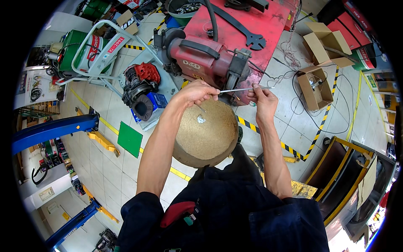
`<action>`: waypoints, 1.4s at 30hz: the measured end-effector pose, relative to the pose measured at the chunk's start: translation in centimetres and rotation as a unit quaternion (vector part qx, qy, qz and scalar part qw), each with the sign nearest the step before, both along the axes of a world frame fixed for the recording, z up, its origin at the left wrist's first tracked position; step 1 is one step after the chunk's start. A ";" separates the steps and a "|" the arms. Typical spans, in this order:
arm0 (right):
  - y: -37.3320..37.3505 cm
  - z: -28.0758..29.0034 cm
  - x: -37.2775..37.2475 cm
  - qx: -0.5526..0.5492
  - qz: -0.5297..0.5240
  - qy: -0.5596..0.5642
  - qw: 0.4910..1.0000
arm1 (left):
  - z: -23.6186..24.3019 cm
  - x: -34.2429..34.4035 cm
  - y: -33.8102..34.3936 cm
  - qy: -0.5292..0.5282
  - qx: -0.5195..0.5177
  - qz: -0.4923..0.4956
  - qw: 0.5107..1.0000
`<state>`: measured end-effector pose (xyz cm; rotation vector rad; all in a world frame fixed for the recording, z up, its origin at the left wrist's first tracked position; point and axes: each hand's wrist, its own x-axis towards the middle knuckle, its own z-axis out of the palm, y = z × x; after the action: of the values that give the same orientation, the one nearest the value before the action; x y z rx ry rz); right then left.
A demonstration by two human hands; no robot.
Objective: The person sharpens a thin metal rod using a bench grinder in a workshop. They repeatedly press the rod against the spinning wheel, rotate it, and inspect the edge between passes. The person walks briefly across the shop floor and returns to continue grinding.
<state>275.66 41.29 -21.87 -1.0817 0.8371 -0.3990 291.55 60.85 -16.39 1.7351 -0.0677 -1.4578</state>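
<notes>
A thin, straight silvery strip (pixel 237 89) stretches almost level between my two hands, close in front of a red bench grinder (pixel 197 61). My left hand (pixel 197 93) pinches its left end. Further along, the fingers of my right hand (pixel 263 100) are closed on the strip near its right end. The exact kind of strip is too fine to tell. Just beyond it is the grinder's right-hand wheel housing (pixel 237 67); whether they touch, I cannot tell. Below my hands stands a round drum-like thing (pixel 205 140) with a speckled tan top and a small whitish patch (pixel 201 120).
The grinder sits on a red table (pixel 268 29) with a large dark wrench (pixel 243 31). To the left, a grey cart (pixel 163 80) carries a red-and-black mechanical part (pixel 142 82) and a blue box (pixel 156 101). Cardboard boxes (pixel 310 101) and loose cables lie right. Striped tape (pixel 294 151) marks the floor.
</notes>
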 end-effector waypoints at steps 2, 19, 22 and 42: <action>-0.1 -0.1 -0.1 0.002 0.013 0.005 1.000 | 0.0 0.0 0.0 0.001 0.000 0.000 1.000; -0.3 -0.2 -0.1 0.006 0.009 0.001 1.000 | 0.4 0.0 0.0 0.007 -0.012 0.003 1.000; -0.2 -0.1 0.0 0.008 0.011 0.005 1.000 | 0.3 -0.1 0.1 0.000 -0.010 0.008 1.000; -0.3 -0.4 -0.1 0.011 0.013 0.000 1.000 | -0.9 -0.1 0.3 -0.006 -0.020 0.021 1.000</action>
<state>275.58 40.98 -22.23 -1.0723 0.8256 -0.3671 291.43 61.13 -17.24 1.7024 -0.0653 -1.4073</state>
